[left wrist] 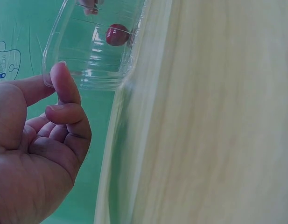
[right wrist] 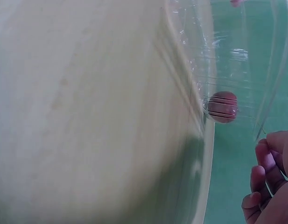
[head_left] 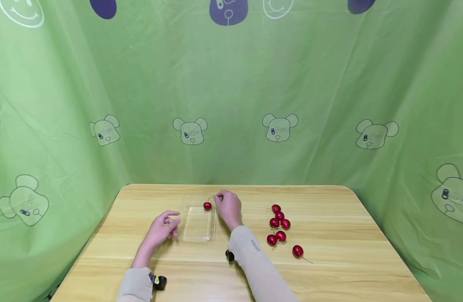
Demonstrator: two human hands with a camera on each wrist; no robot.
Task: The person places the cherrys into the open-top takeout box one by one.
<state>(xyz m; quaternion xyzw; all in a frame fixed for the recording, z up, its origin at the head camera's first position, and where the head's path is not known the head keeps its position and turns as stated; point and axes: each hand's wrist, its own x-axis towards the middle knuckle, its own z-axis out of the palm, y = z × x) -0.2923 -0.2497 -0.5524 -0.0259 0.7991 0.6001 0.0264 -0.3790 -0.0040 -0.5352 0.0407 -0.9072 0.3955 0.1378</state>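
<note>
A clear plastic box (head_left: 196, 240) stands on the table between the two hands. Inside it, by its far right corner, is a red cherry (head_left: 207, 206), seen through the clear wall in both wrist views. My right hand (head_left: 229, 206) is at that corner, pinching the end of the cherry's thin stem between thumb and index finger. On the other side, my left hand (head_left: 161, 230) is next to the box's left rim with fingers loosely bent and nothing in them. In the left wrist view its fingertips (left wrist: 61, 70) overlap the rim; whether they touch is unclear.
Several red cherries (head_left: 279, 215) with stems lie in a loose group right of the box. A single cherry (head_left: 297, 251) lies nearer the front right. The wooden table (head_left: 340, 235) is backed by a green curtain (head_left: 231, 84).
</note>
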